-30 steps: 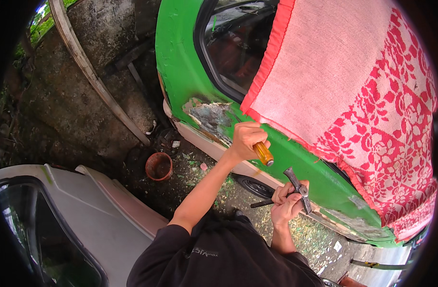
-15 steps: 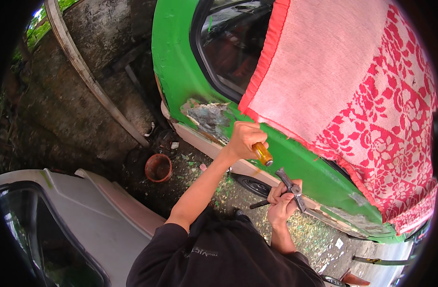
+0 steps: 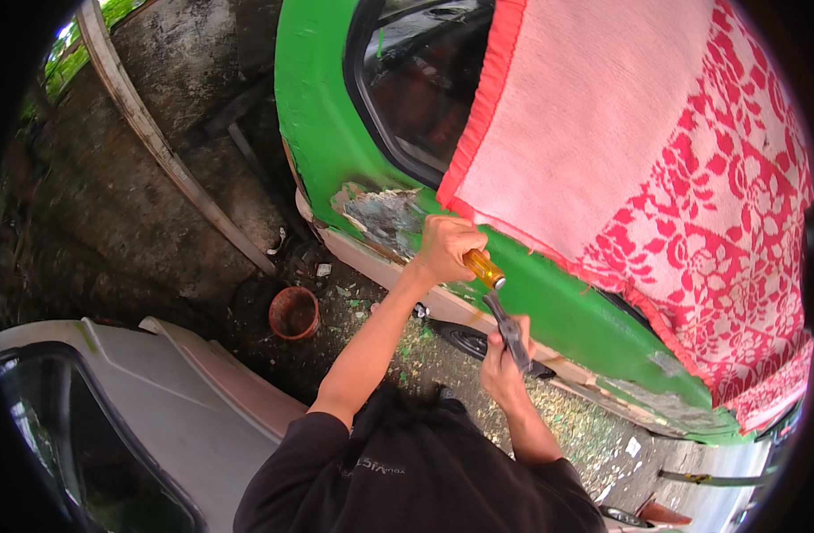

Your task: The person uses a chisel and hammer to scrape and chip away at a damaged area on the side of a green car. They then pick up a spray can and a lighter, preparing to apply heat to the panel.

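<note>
My left hand (image 3: 447, 244) is closed around a tool with a translucent amber handle (image 3: 484, 268), just below the scraped, peeling patch (image 3: 376, 218) on the green vehicle body (image 3: 314, 133). The tool's working end is hidden by my hand. My right hand (image 3: 500, 360) grips a metal hammer (image 3: 511, 330), its head close to the metal cap of the amber handle; I cannot tell whether they touch. A pink and red patterned blanket (image 3: 602, 115) hangs over the green vehicle beside a dark window (image 3: 416, 98).
A grey-white vehicle (image 3: 158, 391) stands at lower left. A rusty orange bucket (image 3: 293, 322) and a long curved, weathered strip (image 3: 176, 160) lie near the left wall. Paint flakes litter the ground (image 3: 460, 413); a dark wheel (image 3: 460, 338) shows under the green body.
My right hand and the hammer have moved up and left toward the amber handle's end, and the hammer's angle has changed. My left hand has shifted slightly upward.
</note>
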The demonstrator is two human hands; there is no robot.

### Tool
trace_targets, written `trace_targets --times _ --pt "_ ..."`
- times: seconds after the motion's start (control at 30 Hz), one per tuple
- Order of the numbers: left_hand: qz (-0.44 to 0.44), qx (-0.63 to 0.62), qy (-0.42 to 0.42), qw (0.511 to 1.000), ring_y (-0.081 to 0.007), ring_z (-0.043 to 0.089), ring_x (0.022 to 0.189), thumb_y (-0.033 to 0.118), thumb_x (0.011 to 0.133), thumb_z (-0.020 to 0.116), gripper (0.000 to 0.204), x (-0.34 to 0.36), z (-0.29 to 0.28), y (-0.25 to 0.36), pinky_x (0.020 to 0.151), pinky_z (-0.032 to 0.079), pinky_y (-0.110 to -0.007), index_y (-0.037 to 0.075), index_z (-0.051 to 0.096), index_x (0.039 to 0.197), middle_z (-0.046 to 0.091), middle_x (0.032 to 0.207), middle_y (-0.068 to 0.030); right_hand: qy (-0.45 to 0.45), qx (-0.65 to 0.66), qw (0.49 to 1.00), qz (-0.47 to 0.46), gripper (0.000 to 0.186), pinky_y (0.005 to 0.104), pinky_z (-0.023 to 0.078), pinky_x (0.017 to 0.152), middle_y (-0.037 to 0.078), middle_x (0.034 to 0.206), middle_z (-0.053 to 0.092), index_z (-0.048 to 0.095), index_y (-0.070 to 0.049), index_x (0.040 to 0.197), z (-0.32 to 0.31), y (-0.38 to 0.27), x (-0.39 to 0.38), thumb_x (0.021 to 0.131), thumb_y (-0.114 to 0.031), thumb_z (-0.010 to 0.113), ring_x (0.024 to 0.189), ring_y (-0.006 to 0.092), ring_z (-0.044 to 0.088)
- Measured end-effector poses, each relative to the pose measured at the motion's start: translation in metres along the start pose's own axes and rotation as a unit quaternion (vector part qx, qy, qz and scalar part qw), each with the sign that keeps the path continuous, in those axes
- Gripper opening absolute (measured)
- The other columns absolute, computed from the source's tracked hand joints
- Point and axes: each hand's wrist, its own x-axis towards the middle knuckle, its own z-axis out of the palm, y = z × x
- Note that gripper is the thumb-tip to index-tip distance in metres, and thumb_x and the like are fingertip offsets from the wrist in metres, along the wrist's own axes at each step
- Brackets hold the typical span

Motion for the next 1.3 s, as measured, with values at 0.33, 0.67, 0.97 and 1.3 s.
trace_targets --times 0.33,0.67,0.97,1.3 --pt "0.015 0.000 0.020 1.000 -0.0232 0.038 0.042 0.011 0.053 0.068 0.033 0.000 -0.008 0.011 0.041 0.027 -0.035 0.007 0.036 0.051 0.035 0.047 -0.0061 0.064 0.260 0.959 0.092 0.042 0.0210 0.019 0.040 -0.003 0.061 0.033 0.036 -0.006 0.093 0.004 0.013 -0.017 0.094 -0.046 0.050 0.046 0.0036 0.026" --pt "0.000 -0.007 0.070 0.998 -0.0219 0.042 0.047 0.010 0.056 0.070 0.028 -0.008 -0.009 0.002 0.045 0.031 -0.034 0.007 0.042 0.053 0.041 0.050 -0.0045 0.051 0.343 0.934 0.091 0.044 0.0214 0.018 0.039 -0.003 0.059 0.030 0.035 -0.006 0.092 0.018 0.005 -0.009 0.094 -0.048 0.050 0.044 0.0039 0.024" --pt "-0.038 -0.006 0.021 0.999 -0.0212 0.042 0.051 0.012 0.066 0.076 0.031 0.000 -0.011 0.011 0.050 0.033 -0.033 0.008 0.047 0.055 0.042 0.051 -0.0029 0.066 0.388 0.910 0.126 0.054 0.0211 0.020 0.041 0.000 0.063 0.037 0.037 -0.003 0.087 0.010 0.004 -0.002 0.089 -0.055 0.053 0.046 0.0034 0.027" --pt "-0.019 -0.029 0.024 0.999 -0.0225 0.041 0.050 0.006 0.055 0.070 0.030 0.001 -0.011 0.007 0.048 0.032 -0.035 0.005 0.039 0.054 0.039 0.051 -0.0057 0.097 0.401 0.901 0.135 0.049 0.0211 0.017 0.041 -0.002 0.060 0.034 0.037 -0.005 0.083 0.007 0.001 0.006 0.093 -0.052 0.049 0.046 0.0034 0.026"
